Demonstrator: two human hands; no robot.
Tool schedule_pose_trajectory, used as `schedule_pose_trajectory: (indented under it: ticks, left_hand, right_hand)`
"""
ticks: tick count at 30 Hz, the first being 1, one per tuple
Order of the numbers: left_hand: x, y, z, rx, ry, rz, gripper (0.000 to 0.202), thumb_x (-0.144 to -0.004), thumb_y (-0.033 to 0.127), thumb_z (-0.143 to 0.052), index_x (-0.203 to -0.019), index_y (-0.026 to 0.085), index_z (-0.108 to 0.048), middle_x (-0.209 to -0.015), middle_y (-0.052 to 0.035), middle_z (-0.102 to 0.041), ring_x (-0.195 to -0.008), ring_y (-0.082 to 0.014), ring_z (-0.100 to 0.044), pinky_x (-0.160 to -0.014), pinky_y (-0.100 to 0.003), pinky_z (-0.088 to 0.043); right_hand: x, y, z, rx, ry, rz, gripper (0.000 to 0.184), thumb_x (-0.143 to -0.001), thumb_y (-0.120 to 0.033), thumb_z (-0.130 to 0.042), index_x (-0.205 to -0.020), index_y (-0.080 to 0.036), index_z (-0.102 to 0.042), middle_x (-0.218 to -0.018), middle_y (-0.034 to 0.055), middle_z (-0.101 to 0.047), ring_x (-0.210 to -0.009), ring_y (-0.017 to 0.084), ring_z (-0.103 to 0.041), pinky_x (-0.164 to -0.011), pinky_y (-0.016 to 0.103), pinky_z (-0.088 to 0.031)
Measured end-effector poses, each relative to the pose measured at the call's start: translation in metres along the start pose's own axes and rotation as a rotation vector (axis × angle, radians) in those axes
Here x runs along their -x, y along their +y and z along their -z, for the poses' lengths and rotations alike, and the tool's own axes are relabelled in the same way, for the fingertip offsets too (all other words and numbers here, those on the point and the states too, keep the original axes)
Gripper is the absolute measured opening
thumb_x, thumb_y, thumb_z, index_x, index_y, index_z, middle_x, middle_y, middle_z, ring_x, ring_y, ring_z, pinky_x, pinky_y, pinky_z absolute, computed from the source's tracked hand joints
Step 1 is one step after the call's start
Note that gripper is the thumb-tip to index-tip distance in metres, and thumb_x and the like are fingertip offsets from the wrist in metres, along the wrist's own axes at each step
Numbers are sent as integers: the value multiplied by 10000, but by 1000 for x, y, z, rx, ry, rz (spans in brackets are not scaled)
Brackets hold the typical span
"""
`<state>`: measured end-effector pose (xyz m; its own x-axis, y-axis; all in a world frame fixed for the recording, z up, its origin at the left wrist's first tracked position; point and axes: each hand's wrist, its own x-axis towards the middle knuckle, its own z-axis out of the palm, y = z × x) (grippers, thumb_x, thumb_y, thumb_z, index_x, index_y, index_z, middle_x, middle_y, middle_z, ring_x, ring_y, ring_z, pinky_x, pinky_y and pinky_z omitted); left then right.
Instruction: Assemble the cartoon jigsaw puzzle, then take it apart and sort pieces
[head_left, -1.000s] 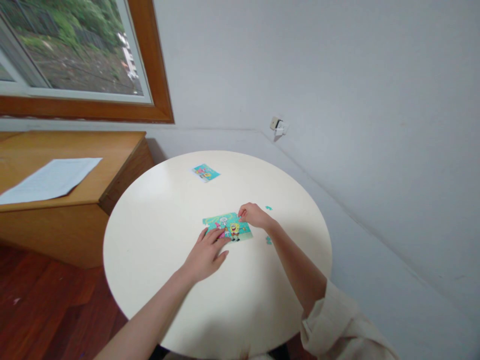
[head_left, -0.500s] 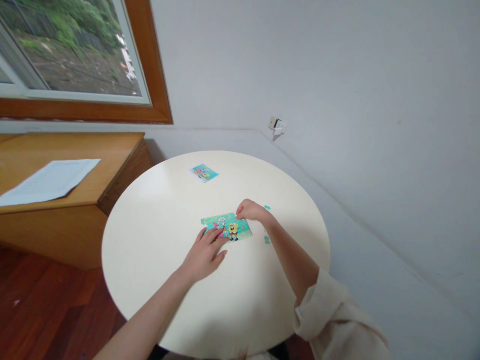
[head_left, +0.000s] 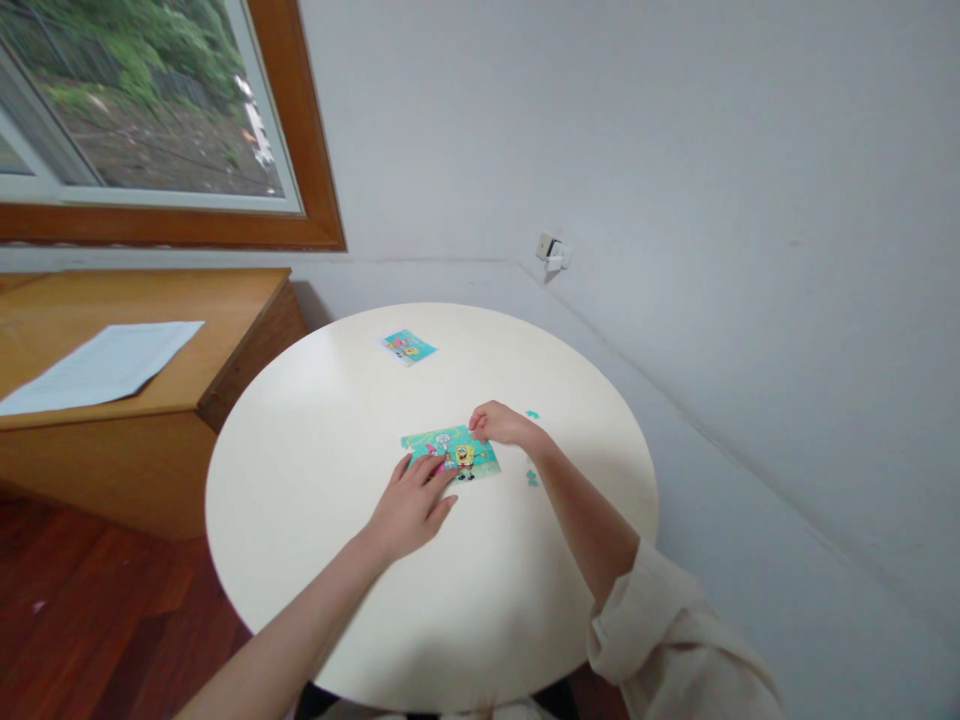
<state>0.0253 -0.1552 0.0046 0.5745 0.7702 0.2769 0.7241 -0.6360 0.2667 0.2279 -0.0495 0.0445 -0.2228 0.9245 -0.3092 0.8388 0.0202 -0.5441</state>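
A small teal cartoon jigsaw puzzle lies near the middle of a round cream table. My left hand rests flat on the puzzle's near left edge, fingers stretched out. My right hand sits at the puzzle's far right corner with its fingers curled together in a pinch; whether a piece is in them is hidden. Two loose teal pieces lie on the table close to my right arm, one piece beyond the wrist and one piece beside the forearm.
A small picture card lies at the table's far side. A wooden desk with a white sheet of paper stands to the left under a window. Grey walls close in behind and right, with a wall socket.
My right hand has shifted slightly left along the puzzle's far right corner. My left hand has stayed pressed on the near edge. The camera has moved a little.
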Motion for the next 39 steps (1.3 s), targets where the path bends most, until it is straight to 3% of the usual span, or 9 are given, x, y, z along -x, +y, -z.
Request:
schedule_pose_trajectory:
  ticks: [3,6,12,17,22,27,33,39]
  left_hand:
    - [-8,10,-2,-54,-7,43,400,-901,411,-468,-1260,248,-539,-1241,-135,-544,-1217,-312,-448,-1043,-563,-275]
    - [-20,20,-11,-82,-25,45,472,-903,503,-433,-1286,242,-521,-1342,-158,-467,-1285,-351,-378,-1063,-588,-222]
    - [-35,27,-29,-97,-78,72,522,-927,508,-378,-1371,239,-426,-1456,-151,-371,-1361,-351,-290,-1092,-590,-163]
    - [-34,27,-29,-122,-104,95,517,-933,512,-357,-1379,258,-417,-1478,-146,-343,-1377,-340,-265,-1101,-580,-162]
    - [-33,28,-27,-157,-118,100,548,-944,531,-285,-1405,249,-378,-1493,-133,-319,-1386,-315,-255,-1112,-557,-170]
    - [-34,29,-26,-175,-128,113,645,-942,538,-264,-1419,111,-340,-1489,-164,-310,-1387,-305,-254,-1127,-543,-159]
    - [-34,30,-27,-188,-106,111,622,-938,525,-299,-1400,114,-372,-1483,-164,-326,-1381,-304,-269,-1122,-546,-164]
    - [-33,28,-28,-177,-91,107,601,-936,518,-319,-1392,132,-387,-1476,-161,-341,-1375,-304,-282,-1120,-544,-175]
  right_hand:
    - [-2,-2,0,29,-8,-10,184,-698,-94,-639,-869,-119,-703,-732,43,-721,-670,121,-645,-560,165,-439]
    - [-4,-6,1,81,-13,-16,176,-687,-82,-637,-844,-120,-709,-712,50,-717,-679,133,-646,-538,171,-423]
    - [2,-11,2,174,23,47,207,-721,-62,-592,-862,-150,-716,-805,48,-731,-734,132,-654,-614,176,-446]
    - [7,-14,-1,227,49,108,227,-758,-51,-563,-900,-153,-707,-908,61,-728,-832,139,-656,-708,183,-457]
    - [1,-18,-4,251,70,77,216,-695,-23,-612,-851,-134,-713,-927,112,-724,-892,191,-660,-748,215,-462]
    - [-6,-10,-4,151,60,16,122,-672,-56,-666,-752,-131,-720,-790,101,-732,-774,185,-675,-658,207,-470]
    - [-13,15,-7,-99,94,46,141,-732,-128,-651,-855,-132,-720,-722,45,-723,-662,122,-651,-593,173,-461]
    - [-22,46,-9,-309,130,83,90,-725,-159,-651,-783,-121,-708,-635,28,-689,-588,109,-609,-565,187,-460]
